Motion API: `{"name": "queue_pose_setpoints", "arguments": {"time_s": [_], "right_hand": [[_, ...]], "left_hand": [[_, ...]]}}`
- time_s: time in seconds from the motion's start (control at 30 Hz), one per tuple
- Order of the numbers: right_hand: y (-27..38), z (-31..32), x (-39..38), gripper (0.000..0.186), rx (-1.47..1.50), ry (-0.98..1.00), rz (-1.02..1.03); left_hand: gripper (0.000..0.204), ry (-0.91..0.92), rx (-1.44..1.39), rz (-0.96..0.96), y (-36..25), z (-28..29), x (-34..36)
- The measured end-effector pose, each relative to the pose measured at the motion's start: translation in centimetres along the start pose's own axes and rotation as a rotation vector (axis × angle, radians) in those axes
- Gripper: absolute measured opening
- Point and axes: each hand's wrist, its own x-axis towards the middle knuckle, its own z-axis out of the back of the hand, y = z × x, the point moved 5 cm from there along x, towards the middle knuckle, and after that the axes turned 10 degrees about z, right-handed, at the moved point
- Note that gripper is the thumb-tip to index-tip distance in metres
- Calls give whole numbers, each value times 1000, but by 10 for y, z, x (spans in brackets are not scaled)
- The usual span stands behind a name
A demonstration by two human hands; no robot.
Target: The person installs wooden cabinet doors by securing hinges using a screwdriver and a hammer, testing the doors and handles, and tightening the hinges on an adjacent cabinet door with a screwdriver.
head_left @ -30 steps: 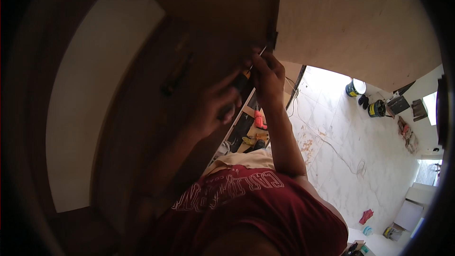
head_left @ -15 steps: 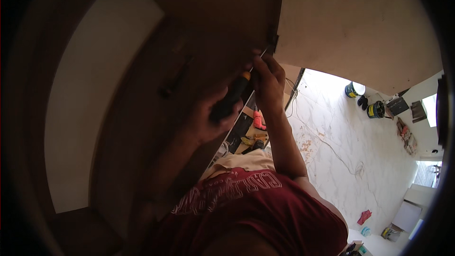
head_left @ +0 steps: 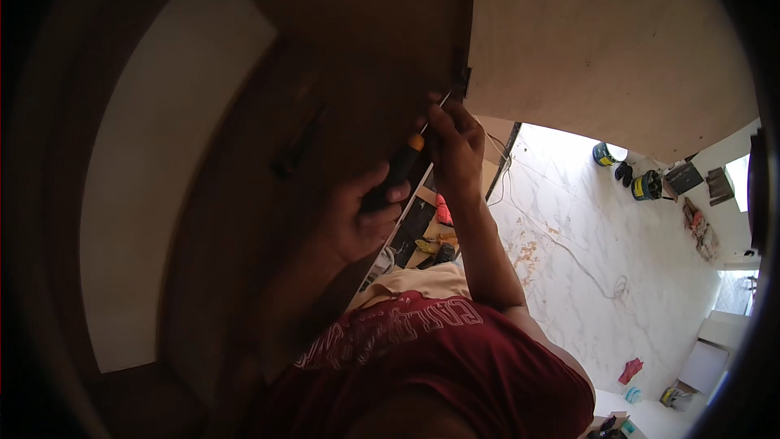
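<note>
My left hand (head_left: 361,211) is wrapped round the dark handle of a screwdriver (head_left: 401,167), which has a yellow-orange collar. The tool slants up to the right, and its thin metal shaft runs past the fingers of my right hand (head_left: 457,142). Those fingers are closed around the shaft near its far end. Just beyond them, a dark hinge-like fitting (head_left: 465,83) sits at the edge of a pale wooden panel (head_left: 609,41). Shadow hides the screwdriver's tip and whatever it may touch.
Left of my hands is a dark cabinet interior with a pale panel (head_left: 154,195). A red power tool (head_left: 444,210) and yellow-handled tools (head_left: 435,244) lie below my right forearm. On the marbled floor (head_left: 561,252) are a cable, buckets (head_left: 647,186) and a red cloth (head_left: 630,371).
The screwdriver and both hands have shifted slightly down and left in view. My grip looks the same, and the red power tool is now more covered by my right forearm.
</note>
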Motion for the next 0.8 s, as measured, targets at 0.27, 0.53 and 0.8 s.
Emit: {"name": "queue_pose_setpoints", "arguments": {"time_s": [0.27, 0.53, 0.8], "right_hand": [[6, -6, -4, 27, -42, 1, 43], [4, -4, -3, 29, 4, 27, 23], [16, -5, -9, 27, -121, 62, 10]], "left_hand": [[51, -713, 1921, -792, -6, -51, -13], [54, 371, -261, 114, 7, -2, 10], [55, -606, 1914, -780, -14, -57, -10]]}}
